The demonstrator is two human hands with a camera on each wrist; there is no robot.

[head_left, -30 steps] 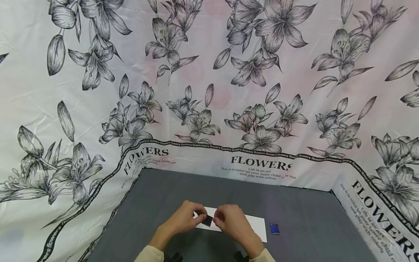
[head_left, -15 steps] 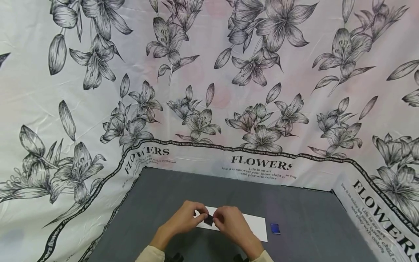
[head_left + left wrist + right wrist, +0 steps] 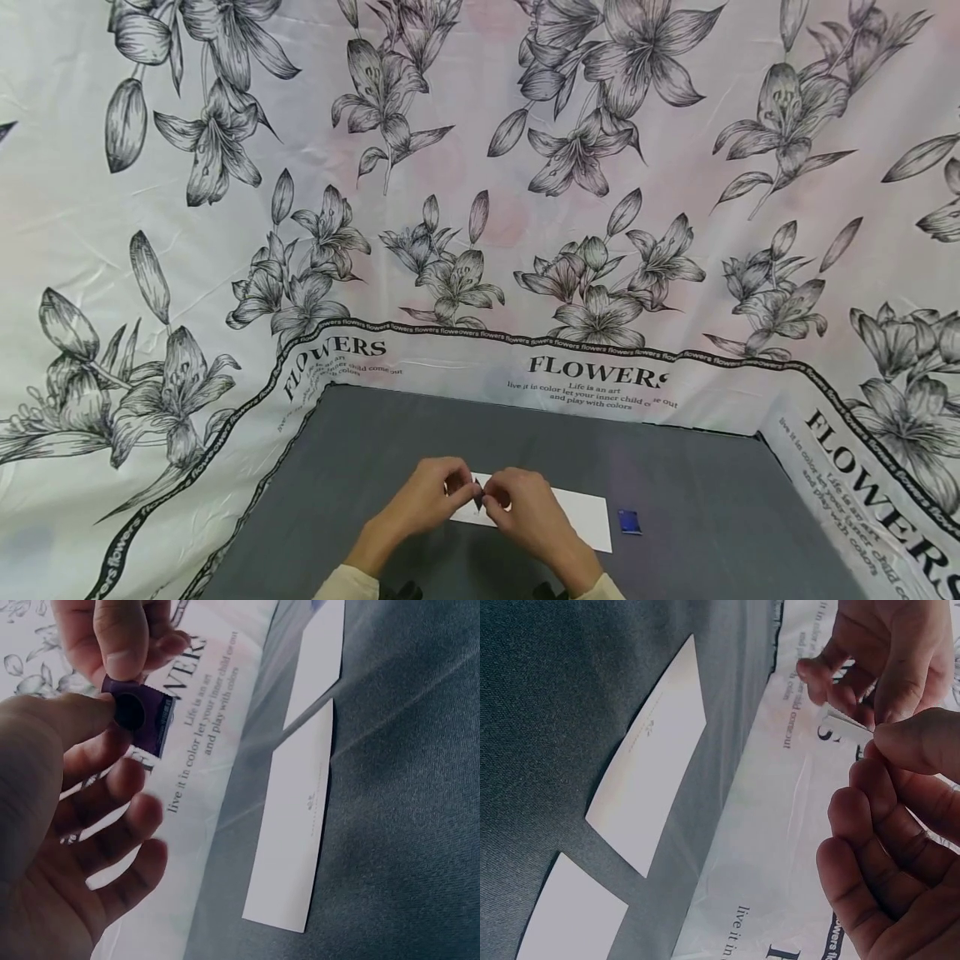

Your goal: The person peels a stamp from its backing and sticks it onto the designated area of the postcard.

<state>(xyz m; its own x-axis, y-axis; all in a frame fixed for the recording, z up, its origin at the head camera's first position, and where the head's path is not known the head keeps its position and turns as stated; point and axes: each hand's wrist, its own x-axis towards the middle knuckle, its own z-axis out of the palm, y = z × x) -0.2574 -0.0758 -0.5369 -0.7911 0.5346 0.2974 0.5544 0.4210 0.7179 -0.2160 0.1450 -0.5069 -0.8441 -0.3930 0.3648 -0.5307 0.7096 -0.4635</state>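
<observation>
Thumb and fingertips of the left hand (image 3: 429, 498) and of the right hand (image 3: 531, 510) both clamp the small purple packet (image 3: 154, 718), raised at the lower centre of the head view; the left hand's other fingers are loosely bent. Under them, two white cards (image 3: 292, 832) lie on grey cloth (image 3: 390, 442). Right of these sits a blue packet (image 3: 629, 522). A flower-printed curtain (image 3: 450, 375) fills the upper frame.
</observation>
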